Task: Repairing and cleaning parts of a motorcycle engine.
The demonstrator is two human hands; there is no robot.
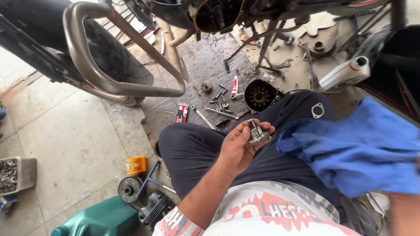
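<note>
A small grey metal engine part point(257, 132), toothed at its rim and with a short shaft standing out of it, sits in the left hand point(239, 146) above the person's lap, fingers curled around its body and thumb pressed on its near edge. The right hand is out of view at the frame's right edge, behind a blue rag point(363, 153) that is bunched and blurred just beside the part; whether that hand grips the cloth cannot be told. The step in hand looks like wiping the part clean, and it would go best with the left hand holding by the rim, turning the piece so the cloth reaches between the teeth and around the shaft, and keeping it over the lap so nothing drops to the floor. A thin metal gasket point(317, 110) rests on the dark trouser knee and could slide off if the leg shifts. Beyond the knees, bolts and a spanner point(221, 112) lie scattered on a ribbed rubber mat point(205, 65), beside a round clutch assembly point(259, 95). A gear wheel point(129, 189), an orange box point(136, 165) and a green oil jug point(103, 220) stand on the concrete floor at left.
</note>
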